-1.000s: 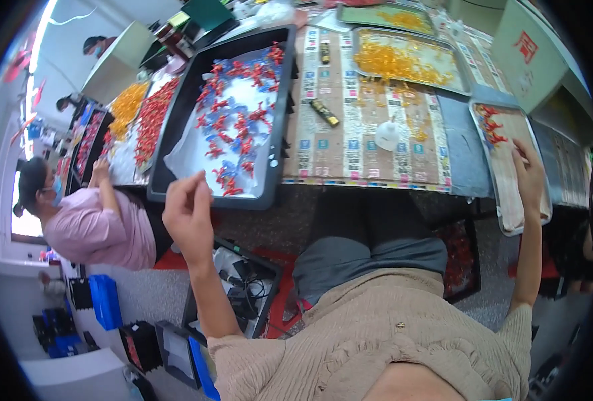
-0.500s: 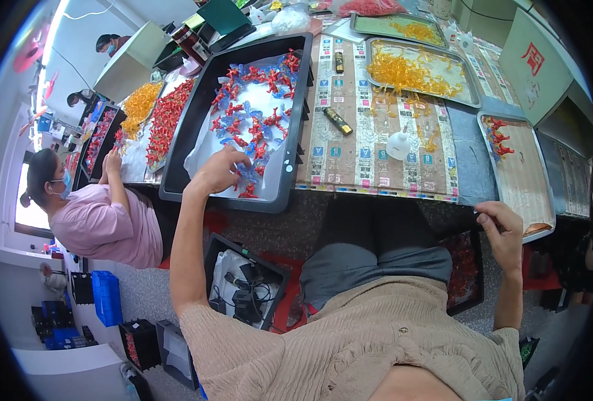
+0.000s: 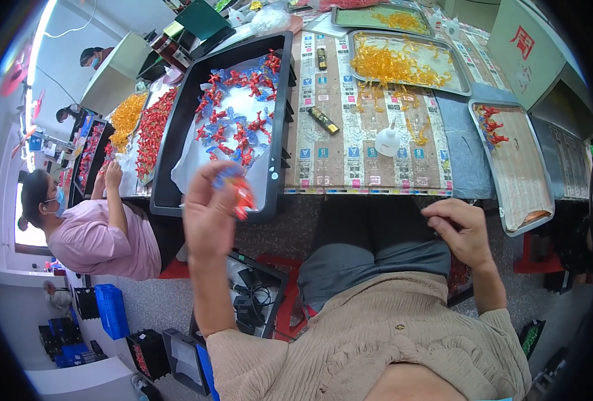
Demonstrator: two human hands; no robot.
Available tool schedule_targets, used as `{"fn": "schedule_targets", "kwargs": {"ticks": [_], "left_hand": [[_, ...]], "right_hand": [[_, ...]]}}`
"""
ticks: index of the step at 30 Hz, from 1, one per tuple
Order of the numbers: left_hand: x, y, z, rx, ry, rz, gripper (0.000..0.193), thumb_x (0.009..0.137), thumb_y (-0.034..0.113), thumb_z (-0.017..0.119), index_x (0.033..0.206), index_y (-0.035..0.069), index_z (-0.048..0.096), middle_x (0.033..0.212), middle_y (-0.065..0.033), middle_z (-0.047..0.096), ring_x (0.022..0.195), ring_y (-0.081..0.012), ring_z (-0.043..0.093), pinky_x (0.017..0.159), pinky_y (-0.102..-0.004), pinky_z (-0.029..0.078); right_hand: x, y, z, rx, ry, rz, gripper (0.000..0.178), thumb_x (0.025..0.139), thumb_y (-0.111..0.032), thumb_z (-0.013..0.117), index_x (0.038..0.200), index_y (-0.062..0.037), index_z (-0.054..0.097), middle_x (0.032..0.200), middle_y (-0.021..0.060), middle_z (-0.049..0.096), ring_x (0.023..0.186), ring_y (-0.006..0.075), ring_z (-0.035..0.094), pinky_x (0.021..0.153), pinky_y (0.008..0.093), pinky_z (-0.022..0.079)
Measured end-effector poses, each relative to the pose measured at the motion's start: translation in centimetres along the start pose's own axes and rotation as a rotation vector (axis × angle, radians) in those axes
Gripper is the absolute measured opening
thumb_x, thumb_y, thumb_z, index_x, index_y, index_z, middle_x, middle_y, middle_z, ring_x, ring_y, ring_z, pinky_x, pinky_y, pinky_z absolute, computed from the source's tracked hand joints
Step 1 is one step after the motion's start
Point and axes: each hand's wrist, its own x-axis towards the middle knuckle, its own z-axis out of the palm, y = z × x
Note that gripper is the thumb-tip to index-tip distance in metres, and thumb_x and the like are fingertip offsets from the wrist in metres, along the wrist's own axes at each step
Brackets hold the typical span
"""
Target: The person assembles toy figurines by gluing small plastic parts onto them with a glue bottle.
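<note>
My left hand (image 3: 207,217) is raised over the near edge of a deep black tray (image 3: 281,127). Its thumb and fingers pinch a small red-and-blue plastic figure (image 3: 243,197). Behind it, inside the tray, several similar red-and-blue figures (image 3: 246,137) lie scattered on white paper. My right hand (image 3: 462,227) hovers above my lap, just off the table's front edge, with thumb and forefinger pinched together. Whatever the right fingertips hold, if anything, is too small to make out. On the table, a white squeeze bottle (image 3: 387,142) with a thin nozzle stands nearest to that hand.
A metal tray (image 3: 467,85) holds yellow translucent parts, some spilling over its edge. To the right, another tray (image 3: 520,160) carries several red-and-blue figures. A black-and-gold tube (image 3: 322,120) lies mid-table. At left sits a co-worker in a pink shirt (image 3: 112,237).
My left hand has lifted out of the black tray toward me, bringing a red-and-blue figure with it. My right hand has moved left, away from the right-hand tray.
</note>
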Motion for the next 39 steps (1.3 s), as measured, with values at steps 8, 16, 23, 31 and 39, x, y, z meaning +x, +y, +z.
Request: {"fn": "schedule_targets", "kwargs": {"ticks": [8,16,23,31,39], "left_hand": [[-5.2,-9.1,8.8,-0.723,-0.064,-0.654,0.029,0.098,0.019,0.05,0.123,0.005,0.05,0.11,-0.0127,0.062,0.089,-0.0173,0.064,0.074,-0.033,0.057],[-6.4,-11.8,10.8,-0.644,-0.053,-0.741,0.026,0.096,0.018,0.055,0.117,0.003,0.053,0.094,-0.0082,0.064,0.078,-0.0123,0.065,0.062,-0.0239,0.056],[-7.1,-12.4,11.6,-0.294,-0.03,-0.418,0.032,0.089,0.012,0.064,0.117,0.002,0.052,0.097,-0.0077,0.063,0.077,-0.0131,0.064,0.064,-0.0257,0.056],[-6.9,-11.8,10.7,-0.193,-0.154,-0.402,0.032,0.09,0.004,0.059,0.121,-0.001,0.053,0.103,-0.0092,0.063,0.084,-0.0157,0.065,0.073,-0.028,0.057],[-7.1,-11.5,10.8,-0.292,-0.117,-0.505,0.032,0.092,0.004,0.057,0.123,-0.002,0.052,0.102,-0.0102,0.063,0.084,-0.0153,0.065,0.074,-0.0278,0.057]], "right_hand": [[2.3,-3.5,5.5,0.294,-0.104,-0.075,0.046,0.078,0.0,0.07,0.122,-0.0082,0.061,0.122,0.0108,0.056,0.09,0.0147,0.062,0.073,0.0257,0.053],[2.0,-1.5,5.8,0.358,-0.074,0.041,0.022,0.084,0.0,0.065,0.106,0.0005,0.066,0.098,0.0073,0.061,0.078,0.0093,0.057,0.066,0.0216,0.048],[1.5,-0.3,7.1,0.578,-0.063,0.302,0.019,0.085,-0.004,0.062,0.103,0.0017,0.064,0.084,0.0035,0.063,0.069,0.0082,0.059,0.062,0.022,0.048],[2.0,1.4,7.0,0.992,-0.253,0.66,0.017,0.087,-0.013,0.062,0.1,-0.0019,0.062,0.081,0.0017,0.063,0.064,0.0063,0.056,0.056,0.0201,0.047],[1.6,0.9,7.1,1.141,-0.239,0.696,0.017,0.089,-0.013,0.062,0.102,-0.0019,0.06,0.087,0.0038,0.063,0.072,0.009,0.06,0.063,0.0231,0.052]]}}
